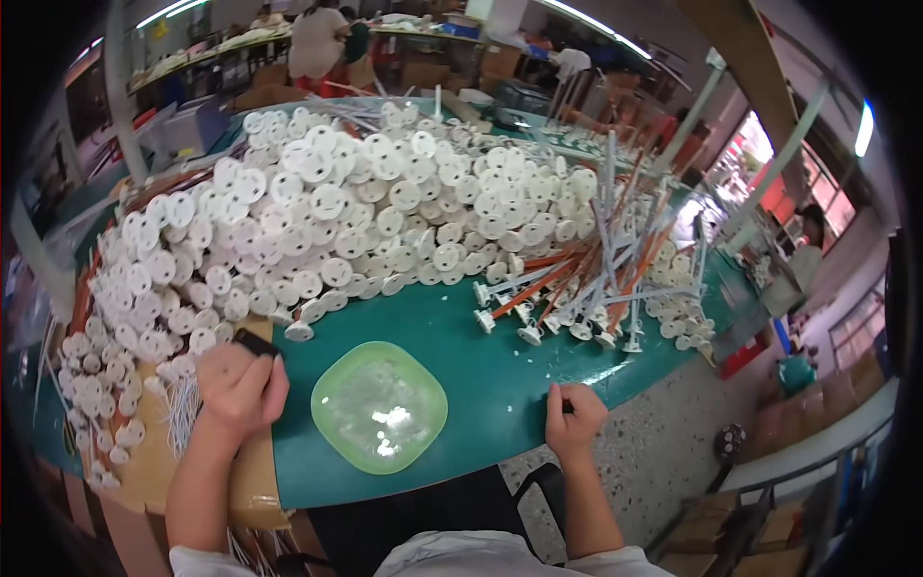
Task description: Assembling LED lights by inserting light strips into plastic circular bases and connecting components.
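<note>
My left hand (236,387) is closed in a fist at the left of the green table (490,423), above a brown cardboard sheet (159,471). A short black object (255,343) sticks out past its fingers; its kind is not clear. To the right, my right hand (575,420) is curled closed near the table's front edge. A dark patch shows between its thumb and fingers, and what it holds, if anything, is hidden. Between the hands sits a light green square bowl (341,445) with small shiny bits in it.
Behind the bowl rises a wide heap of white round discs (327,202). Orange and clear strips (606,255) with white ends lie at its right. Thin white cords (181,413) lie by my left forearm. A black chair (543,486) stands at the front edge. People (317,43) are farther back.
</note>
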Tool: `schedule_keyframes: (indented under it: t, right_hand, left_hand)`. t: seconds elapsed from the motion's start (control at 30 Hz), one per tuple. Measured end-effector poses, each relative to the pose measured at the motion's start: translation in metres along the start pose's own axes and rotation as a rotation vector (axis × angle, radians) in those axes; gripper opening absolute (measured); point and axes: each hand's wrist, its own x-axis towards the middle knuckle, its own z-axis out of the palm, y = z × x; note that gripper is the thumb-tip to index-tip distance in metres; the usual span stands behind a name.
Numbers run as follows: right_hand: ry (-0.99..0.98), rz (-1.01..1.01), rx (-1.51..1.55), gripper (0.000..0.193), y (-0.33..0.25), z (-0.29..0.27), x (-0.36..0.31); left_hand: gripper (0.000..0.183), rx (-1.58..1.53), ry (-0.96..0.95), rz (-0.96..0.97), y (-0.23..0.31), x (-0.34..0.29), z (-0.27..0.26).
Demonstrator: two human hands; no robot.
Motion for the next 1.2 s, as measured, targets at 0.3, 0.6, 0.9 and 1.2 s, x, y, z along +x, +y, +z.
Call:
schedule_keyframes:
  t: [0.3, 0.6, 0.9, 1.2]
  right_hand:
    - [0.031, 0.011, -0.037, 0.017, -0.002, -0.002, -0.005]
    - [0.12, -0.009, -0.024, 0.019, 0.002, -0.004, -0.007]
    - [0.147, -0.063, 0.016, 0.023, 0.003, -0.007, -0.005]
    - [0.192, -0.05, -0.001, 0.023, 0.009, -0.002, -0.01]
  left_hand:
    - [0.016, -0.227, -0.098, -0.368, -0.007, -0.029, 0.011]
    - [0.016, -0.179, -0.06, -0.314, -0.016, -0.023, 0.004]
    - [0.016, -0.179, -0.068, -0.348, -0.024, -0.028, 0.003]
    - [0.018, -0.151, -0.127, -0.261, -0.025, -0.024, 0.008]
